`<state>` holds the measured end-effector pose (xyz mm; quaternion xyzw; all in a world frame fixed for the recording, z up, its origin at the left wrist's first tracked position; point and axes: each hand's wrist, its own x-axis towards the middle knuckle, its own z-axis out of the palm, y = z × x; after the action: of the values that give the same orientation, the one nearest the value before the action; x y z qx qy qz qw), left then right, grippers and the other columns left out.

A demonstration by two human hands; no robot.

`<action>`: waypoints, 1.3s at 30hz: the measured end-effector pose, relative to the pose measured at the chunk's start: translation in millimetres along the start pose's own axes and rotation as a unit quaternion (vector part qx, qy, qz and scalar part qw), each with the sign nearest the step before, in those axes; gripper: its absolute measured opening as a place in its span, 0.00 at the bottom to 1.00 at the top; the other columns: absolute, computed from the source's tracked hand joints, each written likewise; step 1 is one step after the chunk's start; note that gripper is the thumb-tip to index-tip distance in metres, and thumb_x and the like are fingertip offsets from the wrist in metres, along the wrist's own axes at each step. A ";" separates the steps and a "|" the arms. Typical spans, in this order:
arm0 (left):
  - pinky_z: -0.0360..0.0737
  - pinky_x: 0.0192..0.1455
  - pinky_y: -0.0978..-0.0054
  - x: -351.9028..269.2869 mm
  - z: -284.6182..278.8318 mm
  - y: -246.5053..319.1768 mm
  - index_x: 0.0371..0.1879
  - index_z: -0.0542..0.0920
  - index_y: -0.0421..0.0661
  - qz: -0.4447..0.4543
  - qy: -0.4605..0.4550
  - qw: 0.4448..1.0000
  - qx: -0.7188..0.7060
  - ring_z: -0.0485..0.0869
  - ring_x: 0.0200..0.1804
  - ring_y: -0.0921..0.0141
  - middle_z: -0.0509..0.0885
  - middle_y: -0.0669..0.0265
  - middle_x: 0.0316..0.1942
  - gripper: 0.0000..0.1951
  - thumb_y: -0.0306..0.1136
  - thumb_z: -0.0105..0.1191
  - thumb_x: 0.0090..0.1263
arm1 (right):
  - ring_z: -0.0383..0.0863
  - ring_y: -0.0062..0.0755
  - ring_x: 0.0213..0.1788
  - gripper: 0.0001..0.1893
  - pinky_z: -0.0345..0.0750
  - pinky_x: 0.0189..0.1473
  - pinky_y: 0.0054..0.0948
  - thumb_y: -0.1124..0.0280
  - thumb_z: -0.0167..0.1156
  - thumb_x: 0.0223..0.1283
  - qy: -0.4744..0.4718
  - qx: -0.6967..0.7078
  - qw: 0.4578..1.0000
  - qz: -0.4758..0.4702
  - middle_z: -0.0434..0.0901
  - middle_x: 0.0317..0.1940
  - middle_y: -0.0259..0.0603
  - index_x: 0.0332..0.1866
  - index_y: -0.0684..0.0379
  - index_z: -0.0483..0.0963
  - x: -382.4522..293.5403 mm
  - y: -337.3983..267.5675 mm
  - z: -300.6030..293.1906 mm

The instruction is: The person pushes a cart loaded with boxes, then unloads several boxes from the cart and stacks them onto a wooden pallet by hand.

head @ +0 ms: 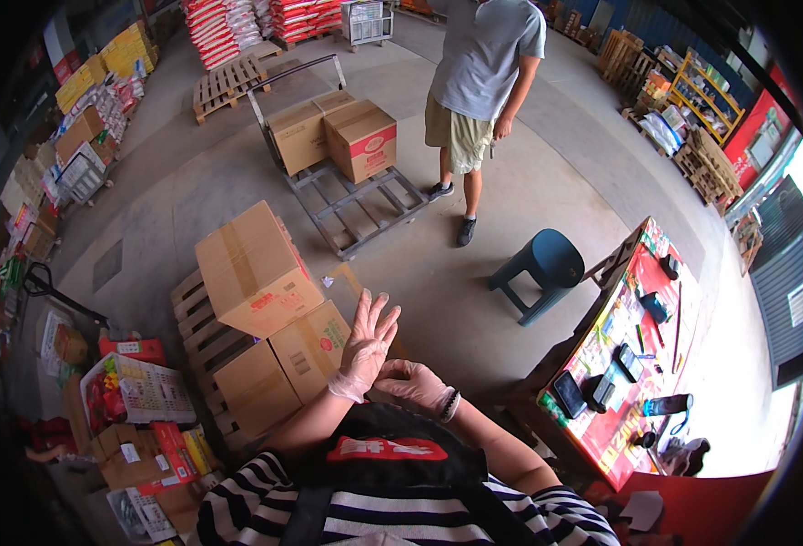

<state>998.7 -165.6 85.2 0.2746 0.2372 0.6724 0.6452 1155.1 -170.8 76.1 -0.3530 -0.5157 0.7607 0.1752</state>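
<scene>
Both hands wear thin clear plastic gloves. My left hand [368,341] is raised in front of my body, its fingers apart and pointing up, with nothing in it. Close beside its wrist is my right hand [411,385], curled, thumb and forefinger together near the left glove's cuff [349,388]. Whether they pinch the cuff cannot be told. A dark beaded band [450,405] circles my right wrist. Just beyond my hands, a large taped cardboard box [258,266] and two smaller cardboard boxes [254,385] [311,341] stand on a wooden pallet [193,310].
A person [486,82] stands beside a flat metal trolley [360,208] carrying cartons [364,140]. A dark green plastic stool [555,259] is at right, near a table [596,437] with phones [628,362] and a bottle [667,405]. White crates [155,389] and a pallet jack handle [67,295] are left.
</scene>
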 end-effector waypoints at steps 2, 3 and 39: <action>0.62 0.74 0.68 2.6 -1.4 -7.1 0.76 0.50 0.57 -0.035 0.055 0.996 -0.066 0.59 0.75 0.60 0.56 0.62 0.75 0.40 0.21 0.48 0.64 | 0.78 0.16 0.39 0.13 0.77 0.43 0.20 0.66 0.65 0.64 -0.022 0.029 0.999 -0.029 0.83 0.37 0.32 0.48 0.64 0.79 -1.3 -4.7 16.8; 0.63 0.73 0.68 0.7 -1.5 -9.2 0.76 0.51 0.56 -0.051 0.087 0.990 -0.100 0.59 0.75 0.60 0.57 0.62 0.74 0.39 0.21 0.48 0.65 | 0.78 0.15 0.38 0.12 0.77 0.43 0.20 0.67 0.65 0.64 -0.012 0.041 0.999 -0.020 0.84 0.36 0.32 0.45 0.64 0.79 -1.3 0.9 18.2; 0.53 0.75 0.57 24.4 32.7 -21.2 0.78 0.45 0.57 -0.067 -0.042 0.986 0.144 0.60 0.74 0.59 0.51 0.59 0.77 0.41 0.69 0.28 0.72 | 0.85 0.24 0.35 0.15 0.78 0.41 0.27 0.62 0.62 0.61 0.231 -0.182 0.953 -0.075 0.86 0.33 0.43 0.46 0.63 0.81 -8.9 -8.2 -6.2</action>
<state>1036.0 -141.2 96.6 0.3758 0.3221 0.5741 0.6523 1164.8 -168.9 85.3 -0.5052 -0.6156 0.5369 0.2785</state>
